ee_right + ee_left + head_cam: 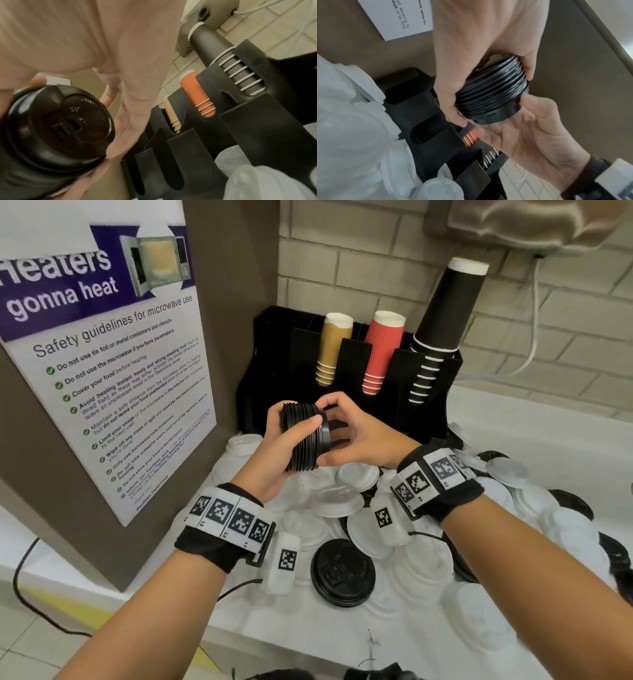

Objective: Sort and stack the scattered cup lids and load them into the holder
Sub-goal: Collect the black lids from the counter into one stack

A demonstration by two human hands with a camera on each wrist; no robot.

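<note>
A stack of several black cup lids (pixel 305 440) lies on its side in the air in front of the black holder (pixel 354 361). My left hand (pixel 294 429) grips it, thumb across the ribbed rims. My right hand (pixel 344 436) curls round its right end, index finger above and thumb below. In the left wrist view the lid stack (pixel 491 93) sits between my left hand (pixel 479 47) and right hand (pixel 530 129). In the right wrist view the end lid's top face (pixel 58 128) fills the lower left, with my right hand's fingers (pixel 130 125) beside it. Loose white lids (pixel 339 501) and a black lid (pixel 342 571) lie on the counter below.
The holder's right slots hold tan cups (pixel 334 347), red cups (pixel 382 347) and black cups (pixel 445 313); its left slots (pixel 419 136) look empty. A brown panel with a microwave poster (pixel 102 354) stands at left. More lids are piled at right (pixel 565 529). A brick wall is behind.
</note>
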